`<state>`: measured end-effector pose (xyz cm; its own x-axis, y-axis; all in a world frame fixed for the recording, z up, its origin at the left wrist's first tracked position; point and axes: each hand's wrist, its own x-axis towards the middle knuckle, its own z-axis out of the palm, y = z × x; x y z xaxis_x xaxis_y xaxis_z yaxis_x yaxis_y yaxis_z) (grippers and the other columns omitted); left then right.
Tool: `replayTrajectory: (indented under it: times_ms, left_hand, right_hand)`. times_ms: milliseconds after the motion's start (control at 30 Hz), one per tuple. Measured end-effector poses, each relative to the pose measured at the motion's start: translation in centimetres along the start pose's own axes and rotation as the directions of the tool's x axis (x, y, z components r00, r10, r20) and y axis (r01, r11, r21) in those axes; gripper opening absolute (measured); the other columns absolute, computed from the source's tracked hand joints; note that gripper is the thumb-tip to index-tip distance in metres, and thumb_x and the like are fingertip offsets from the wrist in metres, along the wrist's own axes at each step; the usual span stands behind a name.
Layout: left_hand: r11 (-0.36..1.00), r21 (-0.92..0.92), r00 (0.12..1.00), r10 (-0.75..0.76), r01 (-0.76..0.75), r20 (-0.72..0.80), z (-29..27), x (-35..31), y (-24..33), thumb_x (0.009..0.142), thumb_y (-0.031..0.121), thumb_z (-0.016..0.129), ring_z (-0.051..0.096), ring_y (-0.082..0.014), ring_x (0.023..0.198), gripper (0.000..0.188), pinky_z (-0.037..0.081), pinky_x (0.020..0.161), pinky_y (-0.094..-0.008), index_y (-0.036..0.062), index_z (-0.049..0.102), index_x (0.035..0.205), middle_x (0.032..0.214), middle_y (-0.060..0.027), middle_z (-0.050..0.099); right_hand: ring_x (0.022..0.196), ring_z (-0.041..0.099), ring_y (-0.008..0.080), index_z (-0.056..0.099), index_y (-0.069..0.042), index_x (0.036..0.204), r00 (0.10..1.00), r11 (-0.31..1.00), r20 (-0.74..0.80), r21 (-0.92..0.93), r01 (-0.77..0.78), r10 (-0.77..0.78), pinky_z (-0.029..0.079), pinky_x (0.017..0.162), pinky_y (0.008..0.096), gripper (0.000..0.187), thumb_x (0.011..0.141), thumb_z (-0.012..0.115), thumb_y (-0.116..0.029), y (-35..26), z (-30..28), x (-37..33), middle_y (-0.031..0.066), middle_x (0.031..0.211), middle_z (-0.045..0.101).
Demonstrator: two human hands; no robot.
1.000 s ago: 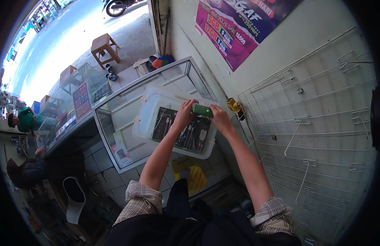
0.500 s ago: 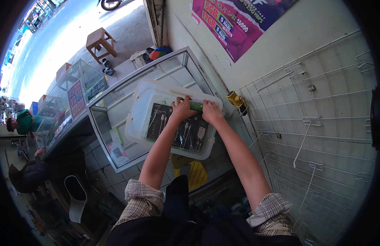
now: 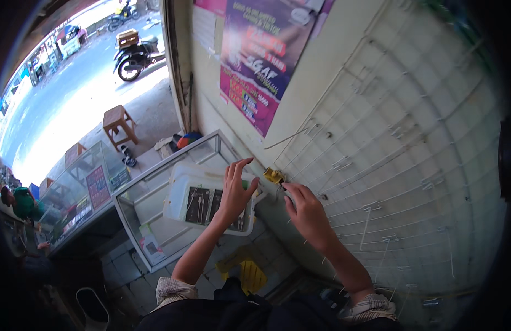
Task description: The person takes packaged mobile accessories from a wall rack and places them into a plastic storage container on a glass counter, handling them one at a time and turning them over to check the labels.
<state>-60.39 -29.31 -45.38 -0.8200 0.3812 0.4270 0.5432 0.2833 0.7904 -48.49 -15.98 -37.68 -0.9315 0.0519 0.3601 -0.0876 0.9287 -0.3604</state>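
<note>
A translucent white plastic tray (image 3: 177, 194) rests on the glass display case, holding several flat black packages (image 3: 198, 205) with charging cables pictured on them. My left hand (image 3: 236, 190) is over the tray's right part, fingers spread and holding nothing I can see. Part of a green item (image 3: 245, 184) shows behind that hand. To the right, my right hand (image 3: 308, 208) is raised beside the wall rack, thumb and forefinger apart. Its fingertips come close to a yellow object with a dark lower part (image 3: 273, 175); whether they touch it I cannot tell.
A white wire grid rack (image 3: 371, 209) with hooks covers the right wall, below a purple poster (image 3: 261, 49). The glass display case (image 3: 139, 237) stands ahead. A yellow plastic item (image 3: 250, 276) lies low in front. Outside are a wooden stool (image 3: 118, 122) and motorbikes.
Both hands have come off the green item in the tray. My right hand has moved right toward the wall rack, and my left has lifted with fingers spread. The view has shifted.
</note>
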Motion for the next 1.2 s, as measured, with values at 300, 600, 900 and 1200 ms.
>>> replayTrajectory:
  times_ms: [300, 600, 900, 1200]
  left_hand:
    - [0.625, -0.434, 0.752, 0.611, -0.649, -0.246, -3.7, 5.3, 26.0, 0.071, 0.002, 0.058, 0.047, -0.026, 0.1, 0.037, 0.036, 0.087, -0.0335, 0.0025, 0.048, 0.107, 0.106, -0.0114, 0.05]
    - [0.178, -0.66, 0.569, 0.694, -0.73, -0.442, 1.4, 11.5, 43.9, 0.079, 0.011, 0.054, 0.047, -0.0272, 0.1, 0.037, 0.037, 0.086, -0.0366, 0.0014, 0.043, 0.113, 0.108, -0.0128, 0.049]
    - [0.483, -0.672, 0.776, 0.59, -0.561, -0.223, 7.3, 16.5, 47.8, 0.083, 0.022, 0.049, 0.048, -0.0289, 0.097, 0.042, 0.037, 0.084, -0.0383, -0.0015, 0.043, 0.117, 0.109, -0.0185, 0.051]
    - [0.234, -0.972, 0.753, 0.636, 0.021, 0.169, 2.2, 14.4, 50.0, 0.086, 0.025, 0.051, 0.048, -0.0117, 0.092, 0.036, 0.038, 0.082, -0.0257, 0.0036, 0.047, 0.116, 0.107, -0.0033, 0.05]
  right_hand:
    - [0.085, 0.057, 0.025, 0.053, -0.002, 0.1, 0.833, 0.93, -0.5, -0.365, 0.046, -0.238, 0.048, 0.072, 0.0322, 0.024, 0.076, 0.055, 0.0, -8.3, -23.2, -3.8, 0.011, 0.094, 0.056]
    - [0.105, 0.047, 0.029, 0.045, -0.001, 0.114, 0.422, 0.854, -0.803, -0.507, -0.113, -0.421, 0.041, 0.086, 0.0344, 0.032, 0.083, 0.05, -0.008, -5.8, -40.0, -5.2, 0.0164, 0.113, 0.046]
    - [0.092, 0.051, 0.0347, 0.042, 0.004, 0.104, 0.561, 0.955, -0.819, -0.062, -0.29, 0.117, 0.037, 0.082, 0.0389, 0.037, 0.083, 0.05, -0.024, 0.2, -45.2, -1.8, 0.0228, 0.105, 0.05]
    - [0.096, 0.049, 0.0233, 0.024, -0.003, 0.12, 0.506, 0.885, -0.851, 0.336, 0.321, 0.14, 0.043, 0.075, 0.0362, 0.051, 0.083, 0.054, -0.021, -3.3, -45.1, -2.0, 0.0179, 0.114, 0.041]
